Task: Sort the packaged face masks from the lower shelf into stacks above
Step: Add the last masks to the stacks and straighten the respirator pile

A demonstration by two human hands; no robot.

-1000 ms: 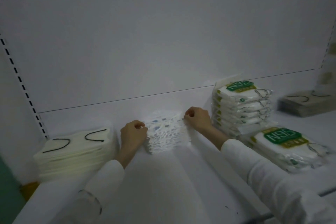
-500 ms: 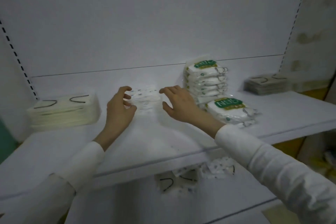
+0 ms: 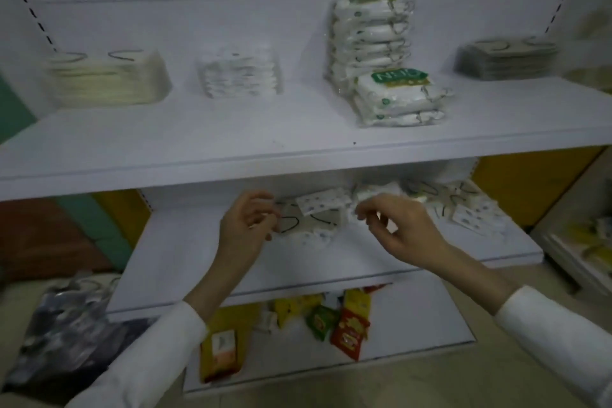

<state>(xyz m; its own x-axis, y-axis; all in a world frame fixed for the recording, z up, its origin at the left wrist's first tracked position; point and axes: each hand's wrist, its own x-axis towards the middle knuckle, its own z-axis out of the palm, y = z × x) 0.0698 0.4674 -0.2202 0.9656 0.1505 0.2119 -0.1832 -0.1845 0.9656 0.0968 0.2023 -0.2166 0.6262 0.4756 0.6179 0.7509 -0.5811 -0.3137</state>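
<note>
While both hands reach under the upper shelf [image 3: 298, 149], the loose packaged face masks [image 3: 311, 219] lie scattered along the far part of the lower shelf [image 3: 231, 262], spreading to the right. The left hand [image 3: 245, 228] has its fingers curled at the left edge of a mask pack with black ear loops [image 3: 308, 225]; blur hides whether it actually grips the pack. The right hand [image 3: 397, 228] hovers just right of that pack, thumb and fingers bent toward each other, and I cannot tell if they pinch anything. A dotted white pack [image 3: 323, 204] lies tilted on the pile between the two hands. Above, the upper shelf carries four sorted groups: a cream stack [image 3: 109, 79] at far left, a dotted white stack [image 3: 240, 71], tall and short N95 stacks [image 3: 371, 40], and a grey stack [image 3: 506, 58] at far right. Snack packets [image 3: 347, 331] lie on the bottom shelf [image 3: 430, 315].
</note>
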